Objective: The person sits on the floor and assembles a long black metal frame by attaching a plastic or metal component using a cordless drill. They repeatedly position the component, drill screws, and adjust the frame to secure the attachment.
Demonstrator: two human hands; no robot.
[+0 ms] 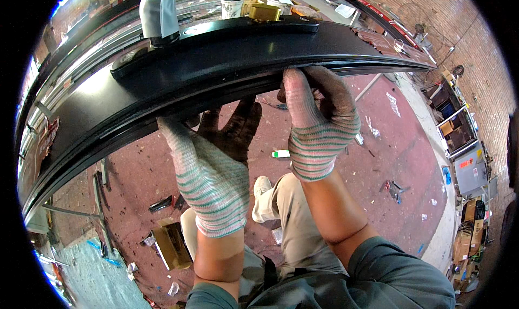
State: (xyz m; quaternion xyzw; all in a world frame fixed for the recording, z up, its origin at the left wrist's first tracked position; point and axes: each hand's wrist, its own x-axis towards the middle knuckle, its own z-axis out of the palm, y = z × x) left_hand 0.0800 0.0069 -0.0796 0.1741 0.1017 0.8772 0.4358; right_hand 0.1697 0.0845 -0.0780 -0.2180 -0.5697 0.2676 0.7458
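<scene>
A long black metal door or window profile (227,47) crosses in front of me, with grooves along its near edge. On it stands a lever handle (158,11) wrapped in pale film, on a black base plate. My left hand (213,163), in a striped knit glove with dark-stained fingers, has its thumb against the near edge and its fingers spread out beneath. To the right, my right hand (321,120), gloved alike, has thumb and forefinger at that edge with the other fingers curled. Whether a thin strip lies between them is hidden.
A gold-coloured block (265,12) rests on the profile's far side, with white buckets (231,8) behind. Below, the reddish floor (400,141) holds scraps, an open cardboard box (172,245) and metal stand legs (100,201). Cabinets and boxes (469,168) line the brick wall at right.
</scene>
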